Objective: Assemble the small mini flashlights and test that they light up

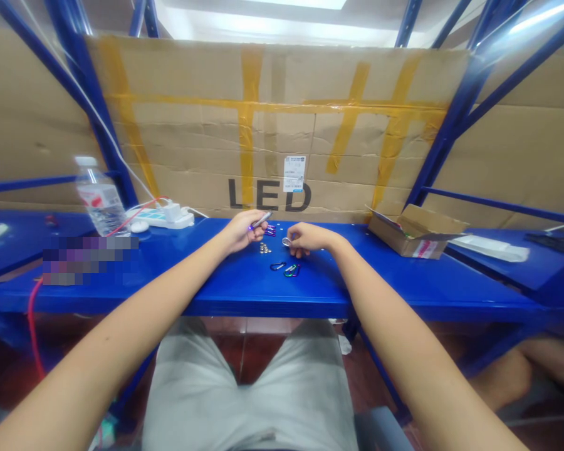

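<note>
My left hand (242, 232) is closed around a slim silver stick-like piece (262, 219); a bit of purple shows by its fingers, and I cannot make out its exact kind. A metal key ring (286, 242) is pinched in my right hand (305, 238), just above the blue tabletop. Several purple metallic pieces (271, 231) lie between the hands. Nearer to me is a small cluster of shiny round metal pieces (264, 248). In front of my right hand lie a dark blue carabiner (277, 266) and a green and purple carabiner (291, 270).
An open cardboard box (413, 232) stands to the right beside a white tray (491, 248). On the left are a water bottle (102, 197), a power strip (164, 216) and a red cable (34, 326). A tall cardboard panel (192, 144) closes off the back. Another person's leg (507, 376) shows lower right.
</note>
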`<state>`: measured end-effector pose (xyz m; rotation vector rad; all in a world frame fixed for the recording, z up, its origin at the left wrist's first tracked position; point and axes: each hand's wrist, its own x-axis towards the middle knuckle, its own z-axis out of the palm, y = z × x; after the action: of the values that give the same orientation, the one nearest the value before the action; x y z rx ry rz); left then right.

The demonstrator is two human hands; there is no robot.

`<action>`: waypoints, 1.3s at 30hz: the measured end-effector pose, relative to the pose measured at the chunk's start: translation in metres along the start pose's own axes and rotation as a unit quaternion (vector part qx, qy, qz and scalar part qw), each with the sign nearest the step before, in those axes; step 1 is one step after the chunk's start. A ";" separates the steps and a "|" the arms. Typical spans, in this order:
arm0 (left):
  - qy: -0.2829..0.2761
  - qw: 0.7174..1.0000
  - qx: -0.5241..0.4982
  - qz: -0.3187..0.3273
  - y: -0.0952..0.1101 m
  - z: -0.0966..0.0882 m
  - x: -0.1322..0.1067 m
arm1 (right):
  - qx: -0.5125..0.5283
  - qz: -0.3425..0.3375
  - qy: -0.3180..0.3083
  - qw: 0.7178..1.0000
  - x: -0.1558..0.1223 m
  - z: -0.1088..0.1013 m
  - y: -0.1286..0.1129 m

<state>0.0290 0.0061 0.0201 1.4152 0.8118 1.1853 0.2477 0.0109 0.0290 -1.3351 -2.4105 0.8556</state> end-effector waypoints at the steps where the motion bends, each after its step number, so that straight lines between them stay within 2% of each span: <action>1: -0.016 0.999 -0.030 -0.020 0.002 -0.001 0.000 | 0.020 -0.011 0.016 1.000 0.002 0.000 0.002; 5: -0.030 0.996 -0.068 -0.052 0.006 -0.005 0.000 | 0.037 -0.057 0.111 0.992 0.006 -0.001 0.005; 9: 0.010 0.999 -0.029 -0.043 -0.001 -0.006 0.002 | 0.076 -0.089 0.188 0.975 0.007 -0.002 0.004; 13: 0.060 0.996 0.060 -0.007 -0.008 -0.005 0.004 | 0.104 -0.113 0.220 0.963 0.008 -0.002 0.002; 17: 0.062 0.989 0.134 0.028 -0.011 -0.001 0.005 | 0.118 -0.120 0.236 0.957 0.010 0.001 0.001; 22: 0.072 0.975 0.202 0.052 -0.016 0.000 0.008 | 0.138 -0.125 0.217 0.958 0.011 0.008 -0.004; 24: 0.071 0.955 0.271 0.096 -0.019 -0.002 0.009 | 0.116 -0.117 0.214 0.963 0.011 0.012 -0.004; 28: 0.055 0.891 0.416 0.173 -0.025 -0.009 0.005 | 0.003 -0.118 0.195 0.974 0.012 0.020 0.000; 33: 0.009 0.843 0.502 0.192 -0.029 -0.012 0.002 | -0.112 -0.134 0.184 0.967 0.019 0.028 0.005; 36: -0.011 0.805 0.555 0.207 -0.031 -0.013 0.004 | -0.141 -0.142 0.180 0.963 0.026 0.031 0.007; 39: -0.019 0.785 0.584 0.206 -0.031 -0.012 0.005 | -0.157 -0.155 0.180 0.959 0.030 0.033 0.010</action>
<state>0.0227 0.0210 -0.0101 2.7336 1.3564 0.9258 0.2228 0.0276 -0.0053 -1.0495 -2.4258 0.1366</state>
